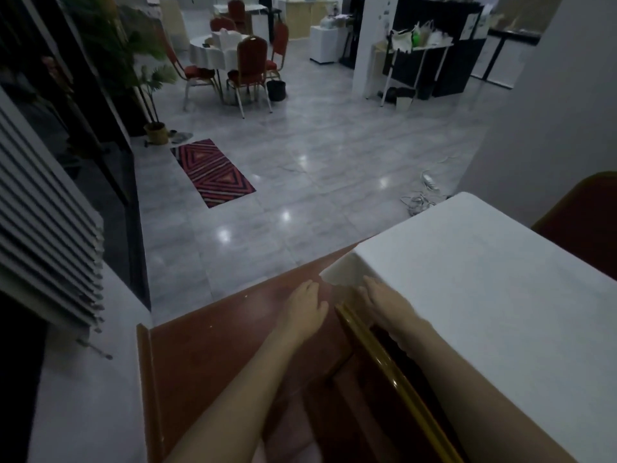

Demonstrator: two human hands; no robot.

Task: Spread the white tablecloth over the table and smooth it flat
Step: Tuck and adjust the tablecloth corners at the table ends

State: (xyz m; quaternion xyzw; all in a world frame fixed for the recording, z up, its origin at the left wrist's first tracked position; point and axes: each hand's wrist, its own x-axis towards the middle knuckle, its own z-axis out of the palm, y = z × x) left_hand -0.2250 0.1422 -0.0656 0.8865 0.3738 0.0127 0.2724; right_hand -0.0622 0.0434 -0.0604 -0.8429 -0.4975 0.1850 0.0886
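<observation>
While both bare arms reach forward over a reddish-brown wooden table (213, 345), the white tablecloth (484, 295) lies only over the right part of it, its left edge ending in a folded-under corner near the middle of the far side. The left hand (305, 307) rests palm down on the bare wood just left of that corner, fingers extended and loosely together, grasping nothing. The right hand (379, 300) lies at the cloth's edge, fingers stretched toward the folded corner and touching or nearly touching it (whether it pinches the fabric I cannot tell, since the fingertips blur into the white). A gold-coloured chair back (384, 362) runs diagonally between the two forearms. The cloth's top surface looks mostly flat, hanging over the table's far edge. Beyond the table spreads a glossy grey tiled floor (300, 195) with a red patterned rug (213, 173), and further off stand red chairs (250, 66) around a small white-covered table.
</observation>
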